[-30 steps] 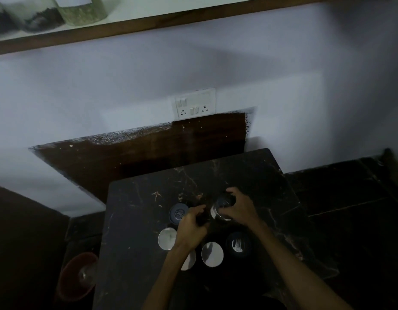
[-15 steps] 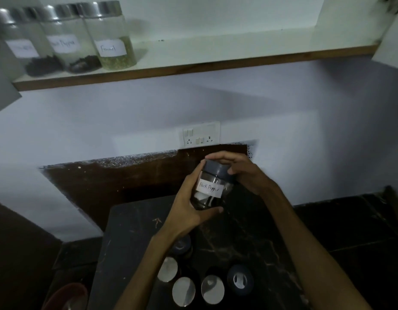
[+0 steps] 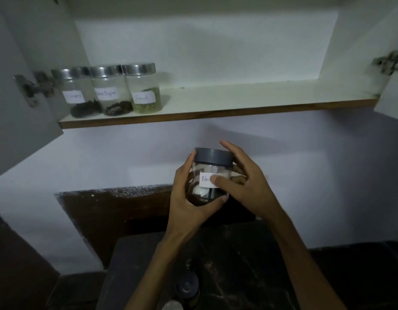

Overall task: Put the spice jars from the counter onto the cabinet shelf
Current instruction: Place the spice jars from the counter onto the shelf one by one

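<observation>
- Head view, dim kitchen: a person holds a short clear glass spice jar with a dark grey screw lid (image 3: 210, 175) in mid-air in front of the pale wall, clear of the black marbled stone counter (image 3: 249, 265) below.
- The jar stands upright, long axis vertical; a white paper label faces the camera and only "Bla" can be read, the rest being covered by a finger.
- Left hand (image 3: 191, 198) cups the jar's left side and base, thumb curled under the bottom edge, fingers closed round the glass.
- Right hand (image 3: 245, 182) lies against the right side, forefinger across the label, upper fingers arched over the lid rim; it steadies rather than carries, as far as can be judged.
- White cabinet shelf with a brown wooden front edge (image 3: 238, 97) sits above and beyond the jar, both cabinet doors swung open.
- Three tall clear glass jars with silver metal lids (image 3: 108, 90) stand touching in a row at the shelf's left end; the rightmost reads "Fennel".
- Key relation: the free stretch of shelf lies straight up and slightly forward from the grip, so the likely move is a lift, keeping the jar vertical, over the front edge.
- More lidded jars (image 3: 187, 287) remain on the counter at the bottom edge of the frame, partly cut off.
</observation>
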